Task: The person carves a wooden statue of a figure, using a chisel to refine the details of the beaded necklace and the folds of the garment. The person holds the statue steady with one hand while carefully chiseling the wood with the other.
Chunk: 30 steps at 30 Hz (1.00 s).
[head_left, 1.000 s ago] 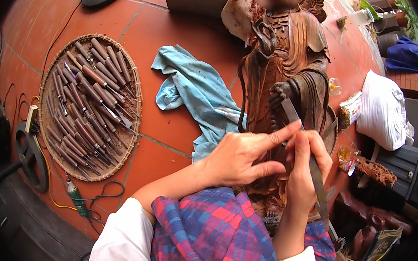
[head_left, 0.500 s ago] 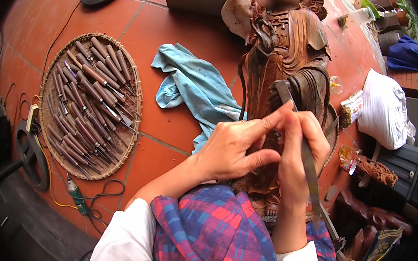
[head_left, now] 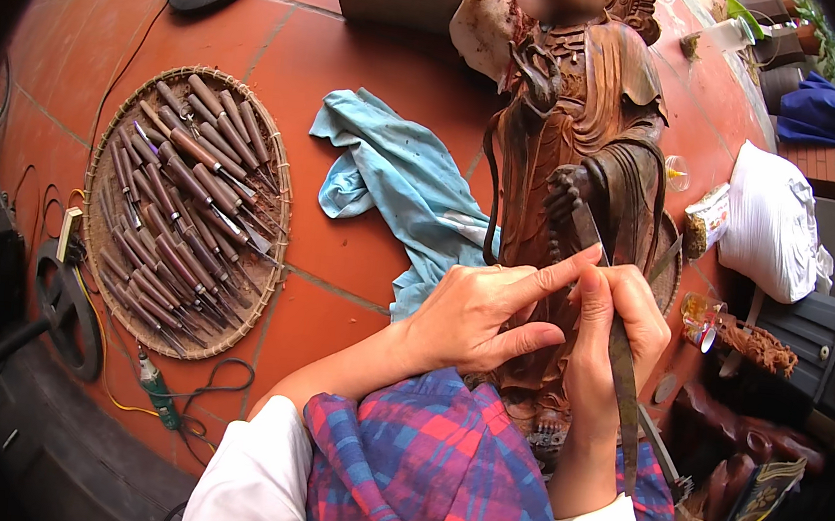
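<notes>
Metal bar (head_left: 623, 376) lower now, middle behind fingers (head_left: 642, 304)

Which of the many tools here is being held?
The long, flat, grey metal tool, gripped in the right hand; the brown, wooden-handled tools lie in the round woven tray.

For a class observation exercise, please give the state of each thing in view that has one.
Right hand, closed around the flat metal tool
Left hand, open, forefinger stretched out to the tool
Flat metal tool, held slantwise before the wooden statue
Wooden statue, carved, partly hidden by the hands
Woven tray, filled with wooden-handled tools
Blue cloth, crumpled on the tiles
Green power tool, lying down
White sack, bulging
</notes>
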Motion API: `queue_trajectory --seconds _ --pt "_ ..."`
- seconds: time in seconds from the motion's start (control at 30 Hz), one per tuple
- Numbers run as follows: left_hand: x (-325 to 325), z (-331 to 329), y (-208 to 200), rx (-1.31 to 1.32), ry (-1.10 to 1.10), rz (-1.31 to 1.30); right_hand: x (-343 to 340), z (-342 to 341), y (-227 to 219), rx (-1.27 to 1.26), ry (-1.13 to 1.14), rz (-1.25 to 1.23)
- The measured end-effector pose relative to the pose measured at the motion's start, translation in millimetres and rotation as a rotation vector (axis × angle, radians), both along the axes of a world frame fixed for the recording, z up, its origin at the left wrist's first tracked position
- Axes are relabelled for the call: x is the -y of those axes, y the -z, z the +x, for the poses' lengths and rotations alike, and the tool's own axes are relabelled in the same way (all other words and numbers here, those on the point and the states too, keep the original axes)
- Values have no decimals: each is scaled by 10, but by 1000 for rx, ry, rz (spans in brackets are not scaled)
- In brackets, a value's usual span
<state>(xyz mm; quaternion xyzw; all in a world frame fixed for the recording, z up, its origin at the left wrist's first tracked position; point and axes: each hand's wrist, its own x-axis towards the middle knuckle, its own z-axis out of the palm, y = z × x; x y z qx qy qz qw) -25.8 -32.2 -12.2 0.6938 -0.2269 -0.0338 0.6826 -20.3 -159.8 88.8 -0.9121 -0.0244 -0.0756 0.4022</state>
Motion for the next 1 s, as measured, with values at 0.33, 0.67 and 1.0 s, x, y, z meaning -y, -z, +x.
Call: queue_trajectory --seconds 0.33,0.67,1.0 --pt "-7 53 -34 6 -5 -33 0 118 -1 68 -112 -62" --pt "-1 37 56 -46 -56 -67 -82 155 69 125 -184 -187" --pt "33 28 131 -3 -61 -109 -43 170 162 143 -233 -303"
